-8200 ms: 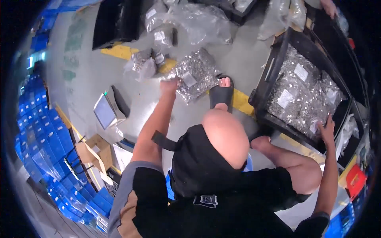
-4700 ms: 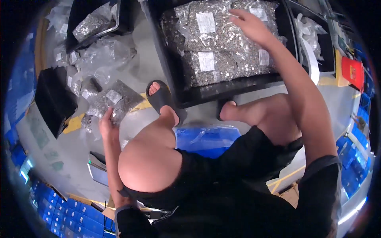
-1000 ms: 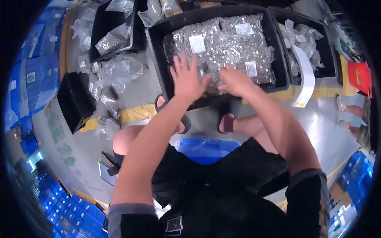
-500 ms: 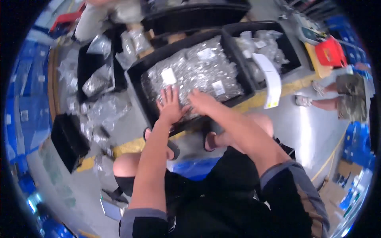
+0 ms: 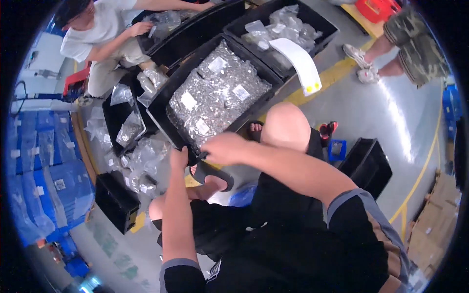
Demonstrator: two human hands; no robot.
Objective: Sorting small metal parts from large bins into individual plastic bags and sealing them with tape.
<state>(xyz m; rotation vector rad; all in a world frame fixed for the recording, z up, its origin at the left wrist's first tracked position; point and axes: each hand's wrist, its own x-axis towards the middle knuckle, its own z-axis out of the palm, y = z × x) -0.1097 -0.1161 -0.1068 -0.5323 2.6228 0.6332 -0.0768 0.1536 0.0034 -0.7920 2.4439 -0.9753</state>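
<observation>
A large black crate [image 5: 166, 100] packed with clear bags of small metal parts [image 5: 220, 97] stands on the floor in front of me. My left hand [image 5: 179, 158] is at the crate's near rim, fingers curled on the edge. My right hand [image 5: 222, 147] is closed at the same rim, just right of the left hand. My knees and dark sandals [image 5: 212, 173] show below the crate.
A second black crate [image 5: 312, 19] of bags with a white paper strip [image 5: 300, 63] lies behind. Loose bags [image 5: 141, 156] and smaller black bins [image 5: 117, 200] are at left. A seated person [image 5: 97, 39] handles bags at top left; another stands at top right [image 5: 410, 44]. An empty black bin [image 5: 366, 166] sits right.
Both hands have come off the bags inside the crate back to its near rim. The view has swung so the crate now lies higher and to the left.
</observation>
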